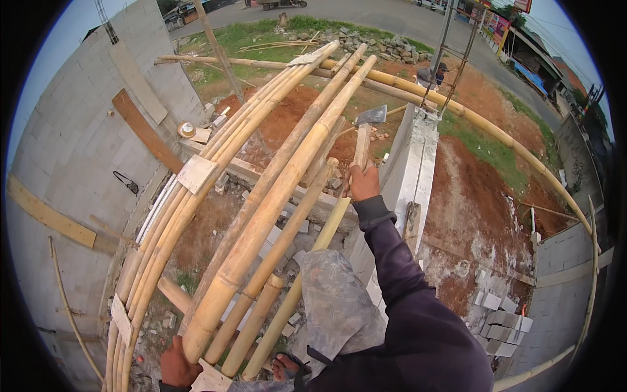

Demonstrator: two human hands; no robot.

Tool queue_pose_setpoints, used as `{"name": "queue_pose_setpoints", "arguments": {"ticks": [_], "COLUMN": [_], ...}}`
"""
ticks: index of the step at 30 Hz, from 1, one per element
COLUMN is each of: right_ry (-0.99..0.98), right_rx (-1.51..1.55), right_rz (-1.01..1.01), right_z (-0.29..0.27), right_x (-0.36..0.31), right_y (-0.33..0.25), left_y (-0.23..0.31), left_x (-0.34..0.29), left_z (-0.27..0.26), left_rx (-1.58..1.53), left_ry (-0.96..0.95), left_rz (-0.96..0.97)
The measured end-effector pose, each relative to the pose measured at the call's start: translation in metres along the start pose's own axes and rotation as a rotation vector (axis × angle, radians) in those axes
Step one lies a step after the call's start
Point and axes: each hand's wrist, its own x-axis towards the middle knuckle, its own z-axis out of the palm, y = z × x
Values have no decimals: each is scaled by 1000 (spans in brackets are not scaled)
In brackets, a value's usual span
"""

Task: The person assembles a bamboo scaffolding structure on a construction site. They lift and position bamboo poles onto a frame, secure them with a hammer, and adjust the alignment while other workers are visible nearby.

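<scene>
from the head view, looking down from up high, my right hand (363,182) is stretched out in front of me, fingers wrapped tight around the wooden handle of a hatchet (366,134); its grey metal head points up and away from me, just beside the top of a grey block wall (418,157) that runs off below. my dark sleeve (392,261) runs back from that hand toward the bottom of the picture. my left hand (176,366) is low at the bottom edge, closed against the near cut end of the thickest bamboo pole (261,222), which lies slanting away from me across the middle. thinner bamboo poles (274,261) lie close on its right, and a bundle of slim curved poles (170,222) runs on its left, with small flat wooden plates fixed on them. my knee in grey patterned trousers (333,300) sits between the poles and my right arm, and my foot in a sandal (284,367) shows at the bottom. far below is red earth (483,196), with a stack of pale blocks (503,323) to the right. on the left stands a tall grey block wall (72,157) with wooden planks against it.
</scene>
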Motion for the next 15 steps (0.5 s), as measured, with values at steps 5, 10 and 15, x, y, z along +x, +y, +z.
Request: {"name": "queue_pose_setpoints", "arguments": {"ticks": [5, 10, 15], "right_ry": [508, -142, -268], "right_rx": [59, -14, -58], "right_rz": [-526, 776, 628], "right_z": [37, 69, 37], "right_x": [19, 21, -47], "right_y": [-9, 102, 166], "left_y": [-16, -18, -17], "left_x": [11, 10, 11], "left_z": [20, 23, 16], "left_rx": [-233, -160, -188], "left_ry": [194, 186, 235], "left_rz": [157, 179, 134]}}
